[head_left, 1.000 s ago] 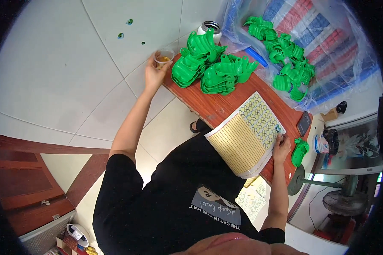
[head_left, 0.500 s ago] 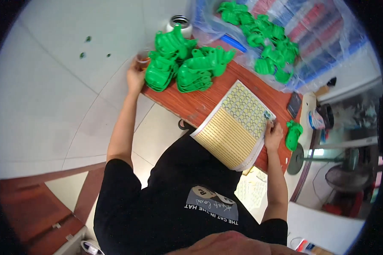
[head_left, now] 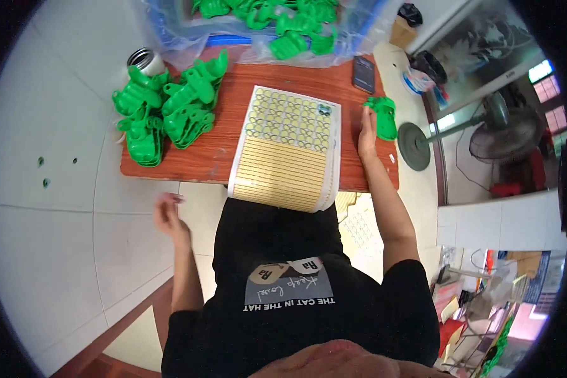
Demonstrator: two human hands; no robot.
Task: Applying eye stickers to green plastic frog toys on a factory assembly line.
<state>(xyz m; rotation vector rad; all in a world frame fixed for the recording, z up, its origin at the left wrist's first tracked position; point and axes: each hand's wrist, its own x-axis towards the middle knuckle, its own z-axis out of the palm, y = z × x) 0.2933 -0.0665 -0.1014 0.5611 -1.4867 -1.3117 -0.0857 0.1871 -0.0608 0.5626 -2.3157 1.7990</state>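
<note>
A person in a black short-sleeved T-shirt (head_left: pixel 220 340) with a printed panel on the chest sits at a reddish-brown wood-grain table (head_left: pixel 223 138), a white paper sheet of yellow, dark-outlined round stickers and narrow yellow strips (head_left: pixel 283 148) lying before them. The sheet rests near the middle of the tabletop, its lower end reaching past the front edge toward the lap, with a small teal-and-dark patch (head_left: pixel 324 109) at its upper right corner. The right hand (head_left: pixel 367 132) is seen nearly edge-on, fingers extended, just beside a glossy green moulded plastic piece (head_left: pixel 386 120) at the table's right side; whether it touches or grips the piece cannot be told. The left hand (head_left: pixel 168 214), blurred, hangs off the table's front left corner, its fingers appearing bent; whether they pinch anything cannot be made out. At left stand nested stacks of green plastic shells (head_left: pixel 189 123), near a white jar with a dark open mouth (head_left: pixel 146 62). Beyond the far edge, more green pieces (head_left: pixel 296 25) fill a blue container lined with clear plastic film (head_left: pixel 230 40). A dark phone (head_left: pixel 363 74) lies at the table's far right.
</note>
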